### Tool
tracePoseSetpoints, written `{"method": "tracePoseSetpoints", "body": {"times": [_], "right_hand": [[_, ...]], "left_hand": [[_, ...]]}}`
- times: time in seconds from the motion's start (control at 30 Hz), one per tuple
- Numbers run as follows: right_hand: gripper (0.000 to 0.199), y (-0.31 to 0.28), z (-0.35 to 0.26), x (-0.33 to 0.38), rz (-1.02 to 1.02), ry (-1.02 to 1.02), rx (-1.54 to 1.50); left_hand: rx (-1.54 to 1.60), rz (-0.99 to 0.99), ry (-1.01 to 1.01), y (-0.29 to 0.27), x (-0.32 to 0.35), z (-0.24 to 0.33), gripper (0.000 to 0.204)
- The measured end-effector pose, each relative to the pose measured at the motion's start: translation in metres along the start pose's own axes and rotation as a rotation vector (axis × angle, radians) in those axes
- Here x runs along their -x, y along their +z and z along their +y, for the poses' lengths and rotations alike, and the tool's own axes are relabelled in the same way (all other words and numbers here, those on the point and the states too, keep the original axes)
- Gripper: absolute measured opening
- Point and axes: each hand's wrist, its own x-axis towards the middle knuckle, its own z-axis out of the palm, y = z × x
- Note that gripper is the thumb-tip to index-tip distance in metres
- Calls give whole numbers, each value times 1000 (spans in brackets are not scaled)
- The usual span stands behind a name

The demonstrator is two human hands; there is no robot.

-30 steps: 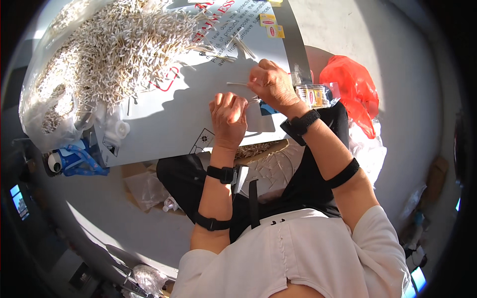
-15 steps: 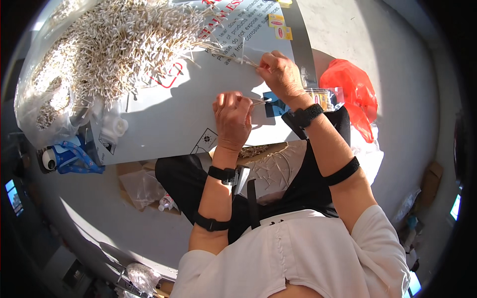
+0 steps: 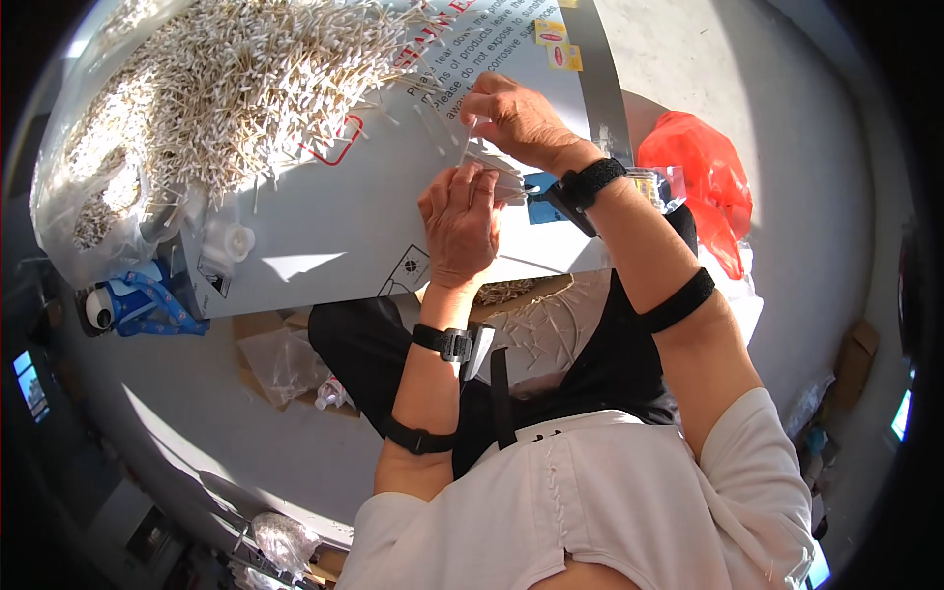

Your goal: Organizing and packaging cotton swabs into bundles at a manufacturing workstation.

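Observation:
A large heap of cotton swabs (image 3: 285, 79) covers the far left of the metal-sheet table (image 3: 324, 221), with a few loose swabs at its right edge. My left hand (image 3: 460, 226) rests near the table's front edge, fingers closed on a small bundle of cotton swabs (image 3: 508, 185) whose ends stick out to the right. Just beyond it, my right hand (image 3: 518, 123) is closed in a pinch; a thin swab stick (image 3: 466, 143) points down from its fingertips toward the bundle. The fingertips partly hide what it holds. A blue card (image 3: 547, 205) lies right of the bundle.
Clear packs (image 3: 657, 187) sit at the table's right edge, beside a red plastic bag (image 3: 700, 182). Yellow labels (image 3: 560, 56) lie at the far right. Left are a clear plastic bag (image 3: 59, 211), a white roll (image 3: 234, 242) and a blue bottle (image 3: 128, 305). An open box (image 3: 536, 293) with swabs is below.
My right hand has moved left and farther away, its pinched swabs now above my left hand's fingers. A fuller bundle of swabs shows at my left hand, which has shifted little.

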Motion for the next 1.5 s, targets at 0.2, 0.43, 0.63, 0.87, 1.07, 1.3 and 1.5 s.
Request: {"method": "tracePoseSetpoints", "body": {"times": [0.2,0.43,0.63,0.87,1.07,1.3,1.5], "right_hand": [[12,2,1,30,176,178,-113],[42,0,-24,67,264,313,101],[41,15,-42,80,198,227,64],[20,16,-31,75,299,213,-282],[9,-4,-22,76,163,308,-114],[10,-4,-21,84,118,224,-44],[10,-6,-18,81,76,151,46]], "left_hand": [[270,281,-160,-10,-16,-17,28],[-123,-141,-515,-9,-97,-44,25],[-87,-134,-302,8,-113,-49,10],[150,-122,-111,-5,-84,-58,17],[155,-94,-102,-36,-34,-38,32],[-72,-142,-122,-33,14,-11,49],[-78,-106,-119,-29,14,-13,48]]}}
